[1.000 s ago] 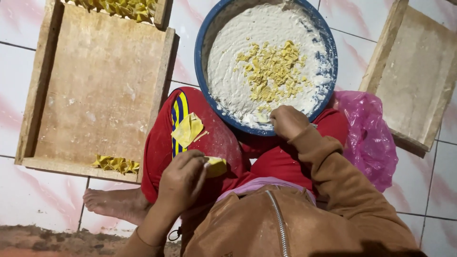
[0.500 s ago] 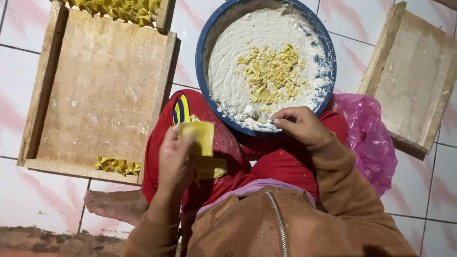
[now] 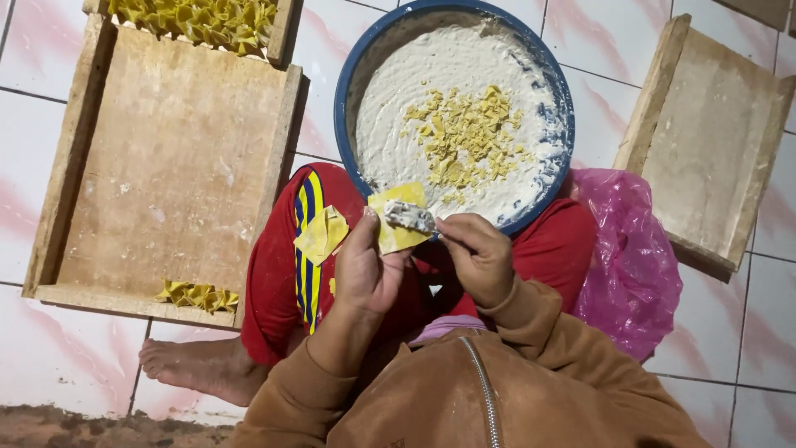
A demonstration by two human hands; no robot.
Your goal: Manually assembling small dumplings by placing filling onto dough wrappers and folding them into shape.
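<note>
1. Over the lap, the left hand (image 3: 369,270) holds a yellow wrapper square (image 3: 396,217) flat on its fingers, thumb pinching the near edge.
2. Just beside it, the right hand (image 3: 474,257) has its fingers closed on a small tool whose tip lays a dab of white filling (image 3: 409,216) on the square; the handle is hidden, so I cannot tell its kind.
3. To do this well, I judge the dab should sit at the square's middle and stay small, leaving the edges bare for folding.
4. Touching the knees, the blue bowl (image 3: 344,108) holds white paste strewn with yellow scraps.
5. A second yellow square (image 3: 322,234) rests on the red trouser leg (image 3: 274,274).
6. On the tiled floor (image 3: 33,158), the wooden tray (image 3: 166,166) to the left carries a few folded yellow pieces (image 3: 197,295) at its near corner; another tray above it is heaped with them.
7. Right of the bowl lie a pink plastic bag (image 3: 626,265) and another wooden tray (image 3: 713,141).
</note>
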